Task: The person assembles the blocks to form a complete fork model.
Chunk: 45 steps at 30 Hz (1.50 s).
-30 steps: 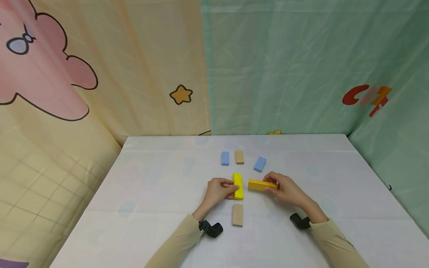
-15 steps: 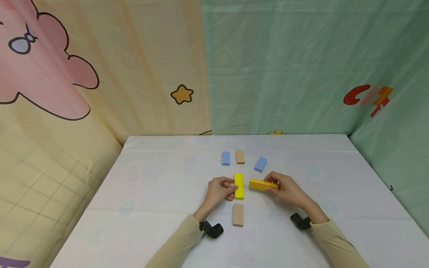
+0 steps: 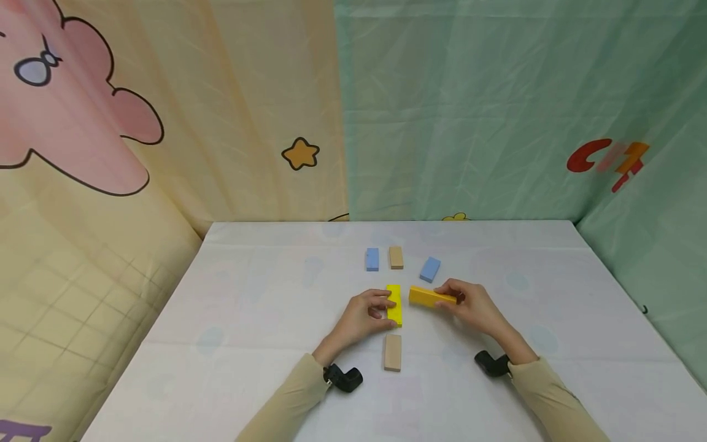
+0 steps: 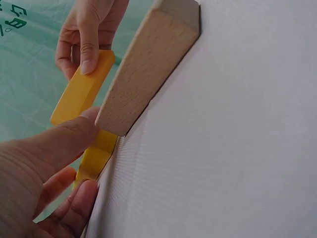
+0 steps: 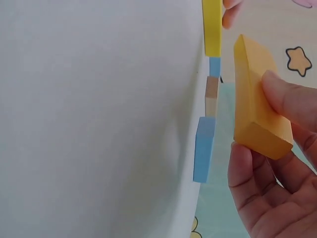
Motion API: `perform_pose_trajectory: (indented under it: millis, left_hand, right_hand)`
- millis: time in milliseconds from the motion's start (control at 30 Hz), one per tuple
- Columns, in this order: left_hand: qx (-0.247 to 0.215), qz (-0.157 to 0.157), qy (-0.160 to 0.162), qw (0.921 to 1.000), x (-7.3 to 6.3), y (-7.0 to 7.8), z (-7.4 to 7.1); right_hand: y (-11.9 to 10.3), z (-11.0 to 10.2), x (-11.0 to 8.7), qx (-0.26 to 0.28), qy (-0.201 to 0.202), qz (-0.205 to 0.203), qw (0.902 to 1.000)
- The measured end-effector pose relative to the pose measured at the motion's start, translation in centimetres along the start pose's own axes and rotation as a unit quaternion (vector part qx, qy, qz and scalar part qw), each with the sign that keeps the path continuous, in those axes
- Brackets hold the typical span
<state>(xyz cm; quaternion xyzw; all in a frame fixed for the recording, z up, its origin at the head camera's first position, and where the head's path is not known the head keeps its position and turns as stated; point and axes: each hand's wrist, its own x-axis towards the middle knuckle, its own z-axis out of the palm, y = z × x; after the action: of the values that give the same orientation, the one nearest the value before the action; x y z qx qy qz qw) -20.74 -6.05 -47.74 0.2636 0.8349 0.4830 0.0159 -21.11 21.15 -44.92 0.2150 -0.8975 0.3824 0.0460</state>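
the left hand (image 3: 361, 316) curves half-spread fingers round the yellow block (image 3: 396, 314) on the counter (image 3: 248, 294); the right hand (image 3: 475, 307) pinches the orange block (image 3: 425, 297), raised just beside it.

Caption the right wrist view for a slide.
Right hand pinching an orange block above a white tabletop, with two blue blocks, a wooden block and a yellow block nearby.

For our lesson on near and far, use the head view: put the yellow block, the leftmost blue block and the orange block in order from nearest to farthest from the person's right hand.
From the right hand:
1. Orange block, held in this hand.
2. Yellow block, to the hand's left.
3. Leftmost blue block, farther left and farther back.
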Motion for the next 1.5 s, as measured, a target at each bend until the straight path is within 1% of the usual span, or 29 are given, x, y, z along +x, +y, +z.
perform_pose_trajectory:
  millis: [100,200,367,533,733,933,1133,1400,1500]
  left_hand:
    - [0.007,0.002,-0.020,0.9998,0.0,-0.2,-0.1]
    - [0.012,0.005,-0.027,0.9996,0.0,-0.5,-0.1]
    - [0.006,0.010,-0.020,0.9997,0.0,-0.9,0.0]
    - [-0.002,0.014,-0.012,0.9998,-0.1,-1.2,0.0]
    - [0.001,0.015,-0.007,0.9999,-0.1,-1.2,0.1]
    - [-0.002,0.012,-0.003,0.9999,-0.1,-1.2,0.2]
    - [-0.006,0.015,-0.003,0.9999,-0.1,-1.1,0.4]
    - [-0.001,0.010,-0.002,0.9999,-0.2,-0.9,0.4]
    - [0.000,0.013,0.001,0.9999,-0.2,-0.9,0.4]
  right_hand:
    - [-0.2,0.2,0.5,0.006,0.004,0.019,0.9998]
    - [-0.4,0.3,1.2,0.011,0.004,0.019,0.9997]
    - [-0.8,0.7,2.5,0.025,-0.003,0.006,0.9997]
    - [-1.3,1.4,4.0,0.039,-0.020,0.006,0.9990]
    - [-1.7,2.5,5.7,0.043,-0.023,0.023,0.9986]
    - [-1.7,3.5,7.2,0.046,-0.037,0.033,0.9977]
    - [-1.7,4.1,7.9,0.050,-0.051,0.041,0.9966]
    - [-1.6,4.5,8.4,0.055,-0.066,0.062,0.9944]
    - [-1.5,4.5,8.5,0.054,-0.071,0.061,0.9941]
